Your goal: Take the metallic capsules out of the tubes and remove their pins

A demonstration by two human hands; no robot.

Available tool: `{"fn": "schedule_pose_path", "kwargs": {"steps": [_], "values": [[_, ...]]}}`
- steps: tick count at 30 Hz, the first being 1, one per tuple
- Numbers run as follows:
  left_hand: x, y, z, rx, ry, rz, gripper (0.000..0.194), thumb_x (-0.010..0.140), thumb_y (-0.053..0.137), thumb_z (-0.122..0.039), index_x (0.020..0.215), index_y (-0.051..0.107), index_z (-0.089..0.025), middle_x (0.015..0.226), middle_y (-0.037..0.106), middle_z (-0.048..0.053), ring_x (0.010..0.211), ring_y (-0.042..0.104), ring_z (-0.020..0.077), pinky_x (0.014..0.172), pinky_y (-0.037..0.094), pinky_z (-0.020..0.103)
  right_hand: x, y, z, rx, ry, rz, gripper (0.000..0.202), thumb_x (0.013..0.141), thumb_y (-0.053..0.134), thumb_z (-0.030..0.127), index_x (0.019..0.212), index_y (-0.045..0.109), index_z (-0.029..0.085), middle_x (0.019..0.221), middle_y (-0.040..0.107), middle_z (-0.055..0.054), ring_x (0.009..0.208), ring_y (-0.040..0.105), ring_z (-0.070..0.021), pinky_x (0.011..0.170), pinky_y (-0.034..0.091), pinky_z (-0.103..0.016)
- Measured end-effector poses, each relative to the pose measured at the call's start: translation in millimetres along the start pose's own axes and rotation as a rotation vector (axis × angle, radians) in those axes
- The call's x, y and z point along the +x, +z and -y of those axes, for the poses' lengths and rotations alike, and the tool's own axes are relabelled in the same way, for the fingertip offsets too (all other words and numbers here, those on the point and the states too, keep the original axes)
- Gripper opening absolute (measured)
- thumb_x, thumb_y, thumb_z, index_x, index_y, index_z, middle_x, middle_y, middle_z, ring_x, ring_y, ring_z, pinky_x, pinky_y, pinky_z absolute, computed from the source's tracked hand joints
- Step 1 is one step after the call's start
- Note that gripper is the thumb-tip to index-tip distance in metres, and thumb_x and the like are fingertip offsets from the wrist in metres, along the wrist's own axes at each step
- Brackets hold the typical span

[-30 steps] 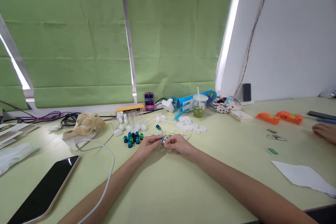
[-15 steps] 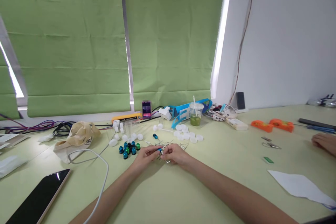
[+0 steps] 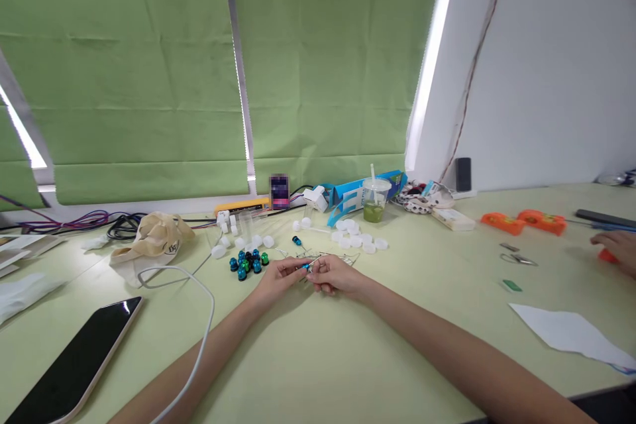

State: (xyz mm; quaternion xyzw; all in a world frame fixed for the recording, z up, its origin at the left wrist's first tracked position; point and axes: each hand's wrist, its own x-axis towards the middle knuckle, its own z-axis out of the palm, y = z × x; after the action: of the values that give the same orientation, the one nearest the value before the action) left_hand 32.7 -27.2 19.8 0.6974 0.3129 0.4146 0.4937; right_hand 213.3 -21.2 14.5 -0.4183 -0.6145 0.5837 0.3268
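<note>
My left hand [image 3: 283, 277] is closed in a pinch on a small blue piece [image 3: 306, 267], just above the table. Pressed against the same piece from the other side are the fingertips of my right hand [image 3: 336, 274], also closed. A thin metal rod [image 3: 314, 261] shows at the fingertips; I cannot tell which hand bears it. Thin metal and clear pieces [image 3: 350, 257] lie behind the right hand. Left of my hands stands a cluster of small blue and green knob-like parts [image 3: 256, 266] with black bases. One more blue part [image 3: 297, 240] lies beyond my fingers.
White round caps [image 3: 354, 228] lie behind my hands, near a cup of green drink [image 3: 373, 202]. A white cable [image 3: 206, 338] crosses over my left forearm. At left are a tablet [image 3: 74, 364] and a cloth bag [image 3: 154, 238]. Another person's hand [image 3: 619, 248] rests at right, near scissors [image 3: 521, 259].
The view has shifted, so the table sits higher in it. My hands have drawn closer together, and the bent rod below them no longer shows. The other person's hand now touches something orange-red.
</note>
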Motion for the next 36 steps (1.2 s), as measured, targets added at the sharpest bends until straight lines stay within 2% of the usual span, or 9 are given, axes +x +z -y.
{"fn": "schedule_pose_path", "kwargs": {"steps": [4, 7, 12, 15, 21, 26, 33, 36], "values": [[0.7, 1.4, -4.0, -0.003, -0.012, -0.012, 0.035, 0.072, 0.063, -0.036, 0.101, 0.068, -0.017, 0.092, 0.068, 0.008, 0.085, 0.057, 0.0203, 0.076, 0.042, 0.028, -0.9, -4.6, -3.1, 0.038, -0.031, 0.047, 0.033, 0.064, 0.068, 0.042, 0.071, 0.054, 0.013, 0.056, 0.06, 0.001, 0.038, 0.045, -0.0044, 0.038, 0.033, -0.016], [0.4, 2.3, -6.8, -0.007, -0.034, -0.042, 0.036, 0.07, 0.064, -0.036, 0.1, 0.068, -0.015, 0.087, 0.068, 0.008, 0.08, 0.056, 0.0194, 0.072, 0.042, 0.027, -2.4, -7.7, -3.6, 0.07, -0.055, 0.081, 0.031, 0.063, 0.069, 0.039, 0.072, 0.06, 0.011, 0.062, 0.061, -0.002, 0.043, 0.047, -0.0042, 0.042, 0.036, -0.017], [-0.6, 2.2, -5.0, 0.018, -0.052, -0.045, 0.041, 0.071, 0.063, -0.039, 0.102, 0.067, -0.013, 0.072, 0.064, 0.005, 0.06, 0.049, 0.0123, 0.056, 0.037, 0.024, -2.8, -7.9, -3.0, 0.066, -0.034, 0.053, 0.03, 0.061, 0.07, 0.037, 0.071, 0.059, 0.011, 0.062, 0.063, -0.002, 0.034, 0.038, -0.0019, 0.035, 0.024, -0.017], [-1.1, 2.9, -4.7, 0.004, -0.053, -0.038, 0.043, 0.07, 0.063, -0.04, 0.103, 0.066, -0.013, 0.071, 0.063, 0.004, 0.06, 0.048, 0.0118, 0.054, 0.035, 0.023, -2.7, -6.2, -2.1, 0.066, -0.002, 0.025, 0.029, 0.06, 0.07, 0.036, 0.069, 0.057, 0.012, 0.061, 0.063, -0.002, 0.032, 0.033, -0.0008, 0.034, 0.019, -0.017], [-2.1, 4.2, -10.3, 0.023, -0.056, -0.042, 0.041, 0.07, 0.063, -0.04, 0.102, 0.067, -0.014, 0.075, 0.065, 0.005, 0.064, 0.05, 0.0139, 0.056, 0.035, 0.024, -3.1, -4.1, -0.7, 0.079, 0.012, 0.005, 0.029, 0.059, 0.072, 0.035, 0.067, 0.054, 0.013, 0.056, 0.061, -0.001, 0.035, 0.031, -0.0006, 0.036, 0.017, -0.017], [-2.3, 3.0, -9.2, 0.028, -0.056, -0.026, 0.04, 0.072, 0.062, -0.037, 0.104, 0.066, -0.014, 0.075, 0.064, 0.004, 0.059, 0.044, 0.0108, 0.054, 0.032, 0.022, -3.6, -1.6, 2.4, 0.055, 0.048, -0.032, 0.03, 0.056, 0.073, 0.033, 0.065, 0.053, 0.013, 0.055, 0.06, 0.0, 0.036, 0.033, -0.0014, 0.035, 0.012, -0.017], [-0.9, 1.8, -5.1, 0.037, -0.05, -0.011, 0.04, 0.071, 0.062, -0.038, 0.104, 0.066, -0.014, 0.066, 0.058, 0.002, 0.054, 0.037, 0.0085, 0.049, 0.026, 0.022, -0.5, -0.6, -0.2, 0.085, 0.041, -0.048, 0.03, 0.053, 0.074, 0.028, 0.062, 0.049, 0.014, 0.05, 0.057, 0.001, 0.037, 0.038, -0.003, 0.033, 0.013, -0.016], [-0.7, 0.9, -2.7, 0.027, -0.048, -0.002, 0.042, 0.071, 0.062, -0.039, 0.104, 0.066, -0.014, 0.063, 0.055, 0.001, 0.051, 0.033, 0.0073, 0.047, 0.023, 0.021, 0.6, -0.6, -2.0, 0.094, 0.039, -0.057, 0.03, 0.054, 0.074, 0.026, 0.062, 0.048, 0.015, 0.049, 0.056, 0.002, 0.034, 0.036, -0.0022, 0.032, 0.013, -0.016]]}}
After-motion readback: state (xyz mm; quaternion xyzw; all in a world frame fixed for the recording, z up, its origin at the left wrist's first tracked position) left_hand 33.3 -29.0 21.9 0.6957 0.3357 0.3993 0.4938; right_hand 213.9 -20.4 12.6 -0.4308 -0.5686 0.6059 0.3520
